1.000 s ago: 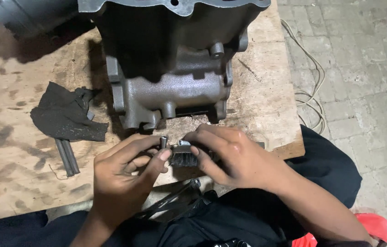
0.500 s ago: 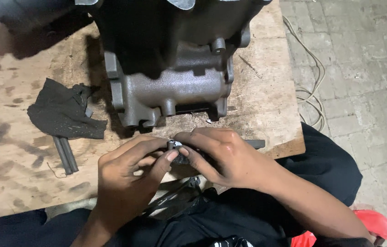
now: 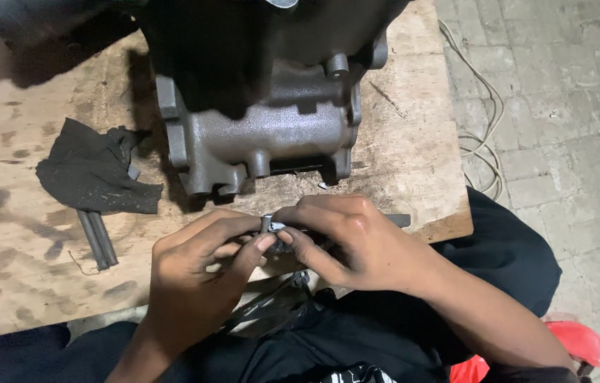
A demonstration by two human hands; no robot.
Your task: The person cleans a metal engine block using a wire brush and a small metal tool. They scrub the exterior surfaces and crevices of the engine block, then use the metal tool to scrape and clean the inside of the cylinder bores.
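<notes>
Workshop — cast engine housing (image 3: 264, 120), stained board (image 3: 23, 262)

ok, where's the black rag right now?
Head view: the black rag lies on the left side of the wooden board, beside the grey metal casting, its lower edge over two dark rods.

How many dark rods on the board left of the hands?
2: dark rods lie side by side, touching, just below the black rag, left of the left hand. More may be hidden under the rag.

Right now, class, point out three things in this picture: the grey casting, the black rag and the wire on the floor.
casting (image 3: 271, 138): head view, its grey front face.
rag (image 3: 94, 174): head view, middle of the cloth.
wire (image 3: 488, 138): head view, loop beside the board.
</notes>
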